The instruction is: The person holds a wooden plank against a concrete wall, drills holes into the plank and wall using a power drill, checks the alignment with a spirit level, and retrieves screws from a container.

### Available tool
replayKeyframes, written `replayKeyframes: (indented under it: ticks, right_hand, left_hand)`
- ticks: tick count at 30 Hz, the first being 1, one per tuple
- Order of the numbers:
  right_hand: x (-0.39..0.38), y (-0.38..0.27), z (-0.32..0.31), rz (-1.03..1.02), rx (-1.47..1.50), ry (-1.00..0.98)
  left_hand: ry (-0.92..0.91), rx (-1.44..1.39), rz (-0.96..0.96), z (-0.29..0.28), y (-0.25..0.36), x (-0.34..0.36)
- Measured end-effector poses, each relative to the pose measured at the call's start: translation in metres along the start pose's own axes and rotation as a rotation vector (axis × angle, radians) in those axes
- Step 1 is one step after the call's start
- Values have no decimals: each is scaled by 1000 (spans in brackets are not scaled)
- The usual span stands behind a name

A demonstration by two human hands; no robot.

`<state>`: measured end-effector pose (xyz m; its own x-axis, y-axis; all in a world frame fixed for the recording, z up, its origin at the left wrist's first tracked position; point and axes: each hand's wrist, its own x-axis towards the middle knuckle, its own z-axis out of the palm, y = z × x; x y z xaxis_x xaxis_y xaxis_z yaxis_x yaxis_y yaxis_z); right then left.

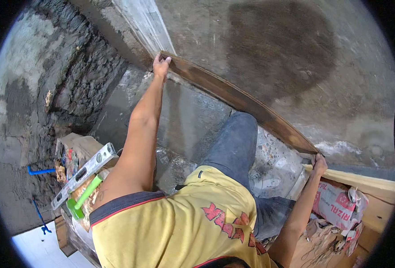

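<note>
A long, narrow brown wooden board runs slantwise in front of me, from the upper middle down to the right. My left hand is closed on its far left end, thumb over the top edge. At the near right end, my right hand grips the board's other tip. The board stands on its narrow edge along the foot of a grey concrete surface. My bent knee is close to its middle, and whether they touch I cannot tell.
On the left, a spirit level and a green mallet lie near rough wet mortar. Blue pipe pieces stick out there. A torn paper bag and a pale timber are at lower right. Pale planking stands beyond my left hand.
</note>
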<state>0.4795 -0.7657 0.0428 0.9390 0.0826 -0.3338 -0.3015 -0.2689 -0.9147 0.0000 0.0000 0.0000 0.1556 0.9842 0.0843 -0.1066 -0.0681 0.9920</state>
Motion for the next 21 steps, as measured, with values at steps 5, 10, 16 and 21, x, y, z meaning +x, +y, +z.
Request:
replayKeyframes:
  ticks: [5, 10, 16, 21]
  right_hand:
    - [-31, -7, 0, -64, 147, -38]
    - [-16, -10, 13, -106, 77, -4]
    - [-41, -38, 52, -155, 142, 163]
    - [-47, -32, 33, -140, 180, 192]
  left_hand:
    - [44, 741, -47, 20, 49, -16]
    - [-82, 160, -321, 10, 50, -18]
    - [-120, 69, -170, -52, 31, 42]
    - [-103, -1, -228, -13, 28, 4]
